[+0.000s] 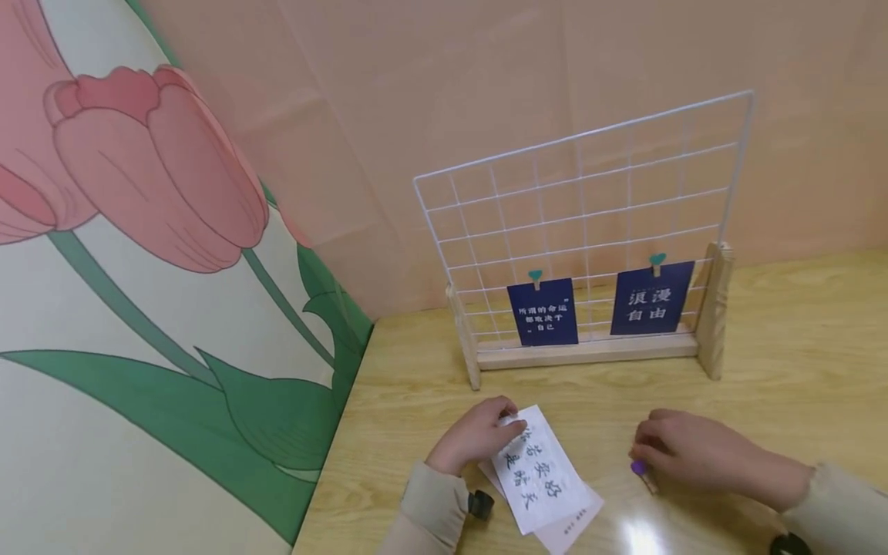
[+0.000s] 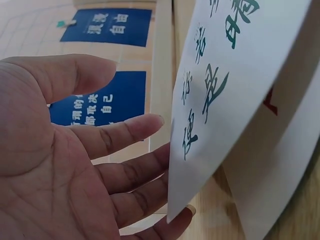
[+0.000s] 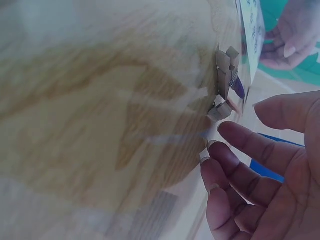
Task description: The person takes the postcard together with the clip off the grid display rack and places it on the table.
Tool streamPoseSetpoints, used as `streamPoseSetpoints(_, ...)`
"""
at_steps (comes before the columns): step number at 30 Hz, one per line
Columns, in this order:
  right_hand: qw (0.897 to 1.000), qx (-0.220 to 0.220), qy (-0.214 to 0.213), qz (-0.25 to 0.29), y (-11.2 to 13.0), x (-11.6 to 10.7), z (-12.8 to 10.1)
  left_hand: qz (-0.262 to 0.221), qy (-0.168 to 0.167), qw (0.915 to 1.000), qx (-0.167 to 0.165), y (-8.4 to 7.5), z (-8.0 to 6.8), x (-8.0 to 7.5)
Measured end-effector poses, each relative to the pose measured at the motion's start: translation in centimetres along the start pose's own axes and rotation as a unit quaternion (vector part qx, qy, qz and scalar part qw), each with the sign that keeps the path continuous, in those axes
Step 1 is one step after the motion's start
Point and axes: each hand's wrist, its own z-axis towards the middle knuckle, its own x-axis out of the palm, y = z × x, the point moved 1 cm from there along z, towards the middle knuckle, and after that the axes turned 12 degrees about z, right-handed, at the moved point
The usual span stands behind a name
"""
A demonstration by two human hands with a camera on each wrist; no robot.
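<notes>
My left hand touches the upper end of a white card with green handwriting. In the left wrist view the thumb stands away from the card and some fingertips are hidden behind its edge. A second, pale card lies partly beneath it. On the table to the right, my right hand is beside small wooden clothespins, one with a purple ornament. Its thumb and fingers are apart in the right wrist view, with nothing between them.
Behind the hands stands a white wire grid on a wooden base. Two dark blue cards, a left one and a right one, hang there from clips with teal hearts. A tulip-patterned wall borders the table's left side.
</notes>
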Motion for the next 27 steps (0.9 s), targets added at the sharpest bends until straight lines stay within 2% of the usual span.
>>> streamPoseSetpoints(4,1.0,0.01,0.007,-0.005,0.2,-0.2,0.0,0.016,-0.001,0.9999,-0.004,-0.4,-0.1,0.0)
streamPoseSetpoints(10,1.0,0.019,0.017,-0.008,0.3,-0.6,0.1,0.071,0.018,0.9968,-0.033,-0.7,0.0,-0.1)
streamPoseSetpoints(14,1.0,0.018,0.017,-0.01,0.3,-0.8,0.4,0.095,0.014,0.995,-0.028,-1.0,-0.1,-0.7)
streamPoseSetpoints(17,1.0,0.009,0.001,-0.024,0.6,-1.0,0.8,0.09,-0.015,0.9955,-0.024,-1.4,-0.2,-1.2)
streamPoseSetpoints(20,0.999,-0.003,-0.03,-0.044,1.2,-1.2,1.4,0.079,-0.063,0.9947,-0.02,-1.9,-0.2,-1.6)
streamPoseSetpoints(27,0.994,-0.012,-0.071,-0.078,3.9,-1.7,4.1,0.091,-0.157,0.9833,0.016,-3.8,0.6,-3.4)
